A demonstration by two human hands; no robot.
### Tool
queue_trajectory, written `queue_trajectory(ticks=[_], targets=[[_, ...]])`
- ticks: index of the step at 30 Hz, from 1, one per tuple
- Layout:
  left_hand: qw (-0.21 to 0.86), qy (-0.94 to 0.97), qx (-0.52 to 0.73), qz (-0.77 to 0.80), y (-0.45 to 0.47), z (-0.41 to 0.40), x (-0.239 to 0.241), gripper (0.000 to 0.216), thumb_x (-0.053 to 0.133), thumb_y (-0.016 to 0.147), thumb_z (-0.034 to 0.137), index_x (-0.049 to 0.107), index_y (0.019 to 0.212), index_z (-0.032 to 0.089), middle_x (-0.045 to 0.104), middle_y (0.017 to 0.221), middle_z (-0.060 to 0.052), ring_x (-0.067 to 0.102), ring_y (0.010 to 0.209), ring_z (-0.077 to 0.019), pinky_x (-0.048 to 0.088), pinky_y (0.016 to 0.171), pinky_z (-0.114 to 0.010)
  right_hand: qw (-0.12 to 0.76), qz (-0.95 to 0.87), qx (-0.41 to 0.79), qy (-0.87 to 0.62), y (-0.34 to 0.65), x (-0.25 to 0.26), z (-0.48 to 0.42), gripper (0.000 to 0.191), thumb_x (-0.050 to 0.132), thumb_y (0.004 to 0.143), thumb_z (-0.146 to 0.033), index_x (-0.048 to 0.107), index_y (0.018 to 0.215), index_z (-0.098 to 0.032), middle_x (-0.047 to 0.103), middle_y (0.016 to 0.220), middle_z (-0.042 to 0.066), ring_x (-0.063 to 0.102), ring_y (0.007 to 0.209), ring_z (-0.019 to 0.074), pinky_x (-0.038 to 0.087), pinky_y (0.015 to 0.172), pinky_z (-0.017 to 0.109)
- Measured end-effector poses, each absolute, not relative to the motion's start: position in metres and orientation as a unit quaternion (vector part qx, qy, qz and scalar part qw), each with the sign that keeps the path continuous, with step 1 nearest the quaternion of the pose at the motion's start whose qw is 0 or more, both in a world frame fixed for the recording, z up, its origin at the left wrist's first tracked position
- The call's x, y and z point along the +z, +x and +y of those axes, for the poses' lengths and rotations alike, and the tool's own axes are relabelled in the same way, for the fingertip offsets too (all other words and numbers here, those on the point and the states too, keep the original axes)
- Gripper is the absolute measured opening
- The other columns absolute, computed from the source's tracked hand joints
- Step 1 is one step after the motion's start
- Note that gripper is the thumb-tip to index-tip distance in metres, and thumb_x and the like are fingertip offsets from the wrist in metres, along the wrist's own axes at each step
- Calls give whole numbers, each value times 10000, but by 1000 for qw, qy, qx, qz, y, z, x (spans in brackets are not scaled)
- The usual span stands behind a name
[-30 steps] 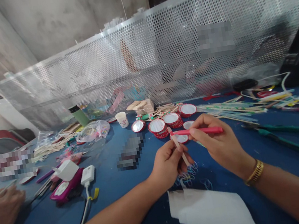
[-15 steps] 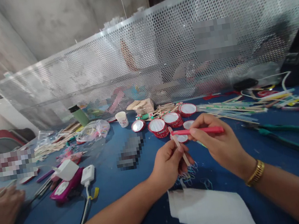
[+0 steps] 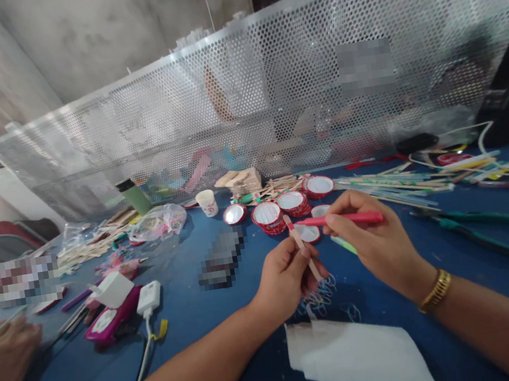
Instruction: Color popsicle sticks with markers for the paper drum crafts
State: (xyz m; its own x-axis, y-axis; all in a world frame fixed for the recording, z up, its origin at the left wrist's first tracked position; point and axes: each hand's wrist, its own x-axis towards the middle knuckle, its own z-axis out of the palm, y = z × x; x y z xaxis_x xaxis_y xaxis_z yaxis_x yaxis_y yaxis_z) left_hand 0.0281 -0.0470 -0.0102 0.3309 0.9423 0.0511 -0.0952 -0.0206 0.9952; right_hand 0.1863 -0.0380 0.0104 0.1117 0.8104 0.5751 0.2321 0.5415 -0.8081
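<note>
My left hand [image 3: 283, 276] is closed in a pinch round a flat wooden craft stick [image 3: 298, 240], whose upper end is coloured red. My right hand [image 3: 381, 244], with a gold bracelet at the wrist, grips a red marker pen [image 3: 360, 217] like a pencil. The pen's tip points left, close beside the stick's red end; whether they touch I cannot tell. Below my left hand lie thin coloured loops [image 3: 324, 295] and stacked white sheets [image 3: 358, 354]. Just behind the stick are round white-faced pieces with red rims [image 3: 268, 213], several in stacks.
Pliers with green handles [image 3: 494, 236] lie to the right. A dark phone [image 3: 221, 259], paper cup [image 3: 207, 203] and green bottle [image 3: 135, 196] stand or lie farther left. Chargers [image 3: 150, 298] and cables are near another person's hand [image 3: 10, 342]. A perforated metal screen [image 3: 167, 127] borders the table.
The marker's tip has shifted slightly right, away from the stick's upper end. More red shows on that end now. My left hand has barely moved.
</note>
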Motion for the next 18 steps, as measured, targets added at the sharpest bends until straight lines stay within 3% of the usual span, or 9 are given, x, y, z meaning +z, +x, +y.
queue_trajectory(ticks=[18], targets=[[588,565,436,380,28,-47,-10,433,636,776,584,528,851,172,639,615,5,469,387,-61,324,363,-175,614,-629,230,-418,185,10,-38,140,604,832,-271,565,713,-207,600,682,-4,560,638,159,441,638,312]])
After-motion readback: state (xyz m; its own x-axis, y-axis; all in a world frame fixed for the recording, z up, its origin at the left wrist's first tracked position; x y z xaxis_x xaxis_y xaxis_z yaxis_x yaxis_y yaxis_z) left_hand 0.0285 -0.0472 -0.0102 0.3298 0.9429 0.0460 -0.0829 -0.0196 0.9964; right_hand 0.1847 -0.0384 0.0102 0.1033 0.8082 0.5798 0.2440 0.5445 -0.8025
